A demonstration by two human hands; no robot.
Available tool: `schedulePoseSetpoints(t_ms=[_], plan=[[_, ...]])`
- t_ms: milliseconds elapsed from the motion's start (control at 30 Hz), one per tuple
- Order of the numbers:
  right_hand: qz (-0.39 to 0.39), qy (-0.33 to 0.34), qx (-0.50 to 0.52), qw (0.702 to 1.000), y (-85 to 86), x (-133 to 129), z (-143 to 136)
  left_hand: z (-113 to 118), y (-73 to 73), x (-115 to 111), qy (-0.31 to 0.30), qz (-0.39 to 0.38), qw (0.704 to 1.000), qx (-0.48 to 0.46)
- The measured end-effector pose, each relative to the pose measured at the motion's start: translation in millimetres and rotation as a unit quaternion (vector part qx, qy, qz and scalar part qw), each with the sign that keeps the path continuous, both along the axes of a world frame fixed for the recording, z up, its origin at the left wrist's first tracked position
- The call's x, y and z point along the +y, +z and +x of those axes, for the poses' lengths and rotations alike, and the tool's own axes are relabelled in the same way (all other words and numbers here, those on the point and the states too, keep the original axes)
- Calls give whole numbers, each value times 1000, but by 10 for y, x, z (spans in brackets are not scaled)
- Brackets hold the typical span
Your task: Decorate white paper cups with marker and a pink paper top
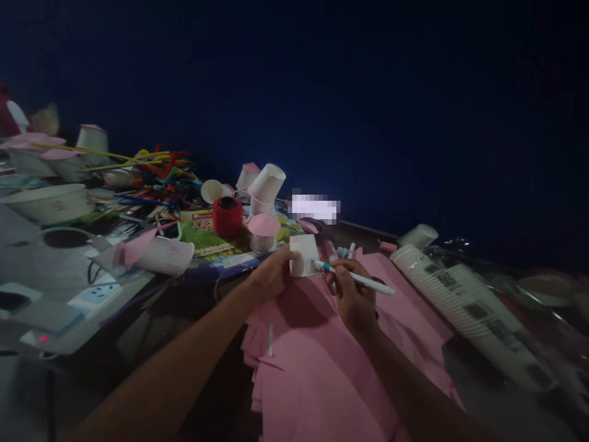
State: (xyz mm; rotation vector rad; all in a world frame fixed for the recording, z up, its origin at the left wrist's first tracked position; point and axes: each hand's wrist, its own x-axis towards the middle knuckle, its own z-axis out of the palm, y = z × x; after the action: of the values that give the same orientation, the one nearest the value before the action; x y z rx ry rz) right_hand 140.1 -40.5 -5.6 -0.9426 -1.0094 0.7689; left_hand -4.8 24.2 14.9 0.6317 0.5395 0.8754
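Note:
My left hand [272, 270] is closed around the side of a small white paper cup [304, 248], which has faint pink marks near its upper left. In my right hand [353, 296] is a white marker [368, 281] with a blue-green tip end. The tip points left and meets or nearly meets the cup's side; contact is hard to make out. Both hands are above stacked sheets of pink paper [317, 362]. Just left of the cup, another paper cup [263, 242] carries a pink cone-shaped top. More markers [343, 250] lie behind my right hand.
Long sleeves of stacked paper cups [453, 294] lie on the right. A red roll [227, 218] stands on a green packet [197, 230]. Colourful pipe cleaners [168, 166], a white bowl [48, 202], a tipped cup [168, 255] and a power strip [89, 307] crowd the left.

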Motion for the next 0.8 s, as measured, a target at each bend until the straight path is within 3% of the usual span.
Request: schedulePoseSetpoints(t_ms=[233, 367, 500, 800], plan=[[-13, 44, 0, 999, 41, -61, -3, -10, 10, 5, 3, 8, 1000, 5], [3, 14, 45, 999, 52, -35, 5, -21, -7, 14, -7, 4, 1000, -4], [-3, 0, 24, 1000, 30, 0, 24, -18, 11, 4, -14, 4, 1000, -8], [-9, 39, -14, 999, 27, -61, 33, -52, 33, 23, -6, -7, 1000, 1]])
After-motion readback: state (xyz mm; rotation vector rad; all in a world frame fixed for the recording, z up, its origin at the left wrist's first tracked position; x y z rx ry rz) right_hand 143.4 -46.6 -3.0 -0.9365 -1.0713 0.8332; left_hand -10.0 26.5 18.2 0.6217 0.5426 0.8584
